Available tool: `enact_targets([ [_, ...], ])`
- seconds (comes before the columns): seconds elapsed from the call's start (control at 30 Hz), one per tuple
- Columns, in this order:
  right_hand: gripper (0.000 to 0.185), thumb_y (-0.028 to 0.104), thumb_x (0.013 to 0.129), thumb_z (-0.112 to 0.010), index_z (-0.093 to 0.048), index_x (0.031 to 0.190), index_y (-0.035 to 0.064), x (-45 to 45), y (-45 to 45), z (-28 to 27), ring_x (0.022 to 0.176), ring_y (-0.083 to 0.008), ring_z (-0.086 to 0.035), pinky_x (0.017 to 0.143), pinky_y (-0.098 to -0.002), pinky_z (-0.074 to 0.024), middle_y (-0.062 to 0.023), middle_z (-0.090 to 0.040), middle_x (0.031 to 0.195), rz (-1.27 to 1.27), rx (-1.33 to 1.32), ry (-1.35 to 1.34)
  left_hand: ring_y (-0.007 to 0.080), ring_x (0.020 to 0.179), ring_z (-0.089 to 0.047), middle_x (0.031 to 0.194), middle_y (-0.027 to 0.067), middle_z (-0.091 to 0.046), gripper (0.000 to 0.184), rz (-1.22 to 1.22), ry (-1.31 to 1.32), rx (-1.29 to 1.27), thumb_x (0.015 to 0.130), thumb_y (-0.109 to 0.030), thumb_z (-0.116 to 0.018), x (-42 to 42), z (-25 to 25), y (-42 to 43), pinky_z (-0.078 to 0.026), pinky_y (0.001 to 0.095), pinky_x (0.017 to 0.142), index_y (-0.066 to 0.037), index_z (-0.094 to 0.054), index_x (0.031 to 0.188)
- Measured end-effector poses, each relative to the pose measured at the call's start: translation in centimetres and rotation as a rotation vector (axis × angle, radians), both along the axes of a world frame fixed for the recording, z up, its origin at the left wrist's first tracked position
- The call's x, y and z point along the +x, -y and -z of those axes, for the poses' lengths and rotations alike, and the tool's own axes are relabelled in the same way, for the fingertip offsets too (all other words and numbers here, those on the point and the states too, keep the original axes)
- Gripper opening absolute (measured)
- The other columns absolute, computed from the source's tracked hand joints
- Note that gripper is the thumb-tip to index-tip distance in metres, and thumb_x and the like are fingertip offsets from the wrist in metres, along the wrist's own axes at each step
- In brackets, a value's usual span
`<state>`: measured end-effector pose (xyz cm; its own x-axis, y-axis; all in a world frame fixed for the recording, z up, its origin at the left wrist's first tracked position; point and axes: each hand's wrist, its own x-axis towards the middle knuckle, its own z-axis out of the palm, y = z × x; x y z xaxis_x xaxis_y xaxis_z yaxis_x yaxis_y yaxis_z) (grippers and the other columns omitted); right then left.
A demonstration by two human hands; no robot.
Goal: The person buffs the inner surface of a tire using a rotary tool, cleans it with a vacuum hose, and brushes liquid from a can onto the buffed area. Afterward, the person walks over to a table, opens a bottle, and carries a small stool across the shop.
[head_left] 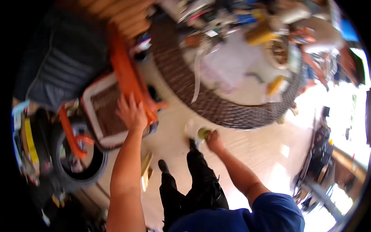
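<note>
My left hand (132,112) lies with its fingers spread on the orange frame (129,83) of a chair-like object with a brown, pale-edged seat (106,104). In my right hand (215,141), out in front of my legs, is a small green object (203,133). A whitish, blurred thing (191,128) shows just beside it, and what it is cannot be made out. Both hands are below and left of the round wicker-edged table (232,114).
Tires (96,170) and a yellow strip (31,141) are at the left. A dark draped cover (69,65) stands at upper left. Papers (232,62) and a round container (279,52) lie on the table. Another person's arm (349,63) shows at upper right. Wood pieces (146,170) lie on the floor.
</note>
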<state>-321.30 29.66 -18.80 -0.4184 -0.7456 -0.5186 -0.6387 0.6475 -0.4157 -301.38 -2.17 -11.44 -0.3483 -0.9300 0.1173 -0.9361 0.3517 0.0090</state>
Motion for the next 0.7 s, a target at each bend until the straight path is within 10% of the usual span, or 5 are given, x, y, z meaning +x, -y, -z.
enact_targets([
  [0.2, 0.034, 0.024, 0.085, -0.056, -0.054, 0.114, 0.0074, 0.7, -1.4, -23.6, 0.094, -0.0410, -0.061, 0.077, -0.0483, -0.0509, -0.0240, -0.055, 0.105, 0.011, 0.147, 0.218, 0.0413, 0.134, -0.030, 0.150, 0.0196, -0.026, 0.065, 0.155, 0.027, 0.245, 0.089, -0.031, -0.057, -2.7, -6.8, -4.6, -0.026, 0.0593, 0.106, -0.008, -0.031, 0.144],
  [0.3, 0.031, 0.023, 0.085, -0.056, -0.057, 0.111, 0.0063, 4.1, -3.6, -31.8, 0.093, -0.0413, -0.061, 0.079, -0.0483, -0.0505, -0.0239, -0.056, 0.105, 0.132, 0.000, 0.139, 0.0371, 0.136, -0.031, 0.144, 0.0273, -0.034, 0.094, 0.809, -0.409, 1.213, 0.068, -0.030, -0.080, 0.0, -6.4, -10.4, -0.025, 0.0439, 0.112, 0.002, -0.031, 0.142],
  [0.4, 0.031, 0.022, 0.085, -0.057, -0.057, 0.111, 0.0061, 6.9, -7.5, -40.2, 0.091, -0.0421, -0.062, 0.079, -0.0487, -0.0504, -0.0233, -0.056, 0.104, 0.140, -0.080, 0.044, 0.0402, 0.135, -0.031, 0.143, 0.0271, -0.034, 0.103, 1.158, -0.390, 1.053, 0.061, -0.033, -0.086, -1.2, -21.4, -22.2, -0.027, 0.0460, 0.111, 0.003, -0.030, 0.141],
  [0.7, 0.044, 0.030, 0.086, -0.060, -0.050, 0.123, 0.0092, 13.8, -11.3, -52.4, 0.094, -0.0410, -0.061, 0.081, -0.0473, -0.0499, -0.0213, -0.056, 0.105, 0.556, -0.223, -0.156, 0.0442, 0.112, -0.050, 0.122, 0.0248, -0.050, 0.089, 1.565, -0.820, 0.478, 0.055, -0.021, -0.088, -4.2, -32.5, -28.1, -0.042, 0.0485, 0.097, 0.003, -0.041, 0.127],
])
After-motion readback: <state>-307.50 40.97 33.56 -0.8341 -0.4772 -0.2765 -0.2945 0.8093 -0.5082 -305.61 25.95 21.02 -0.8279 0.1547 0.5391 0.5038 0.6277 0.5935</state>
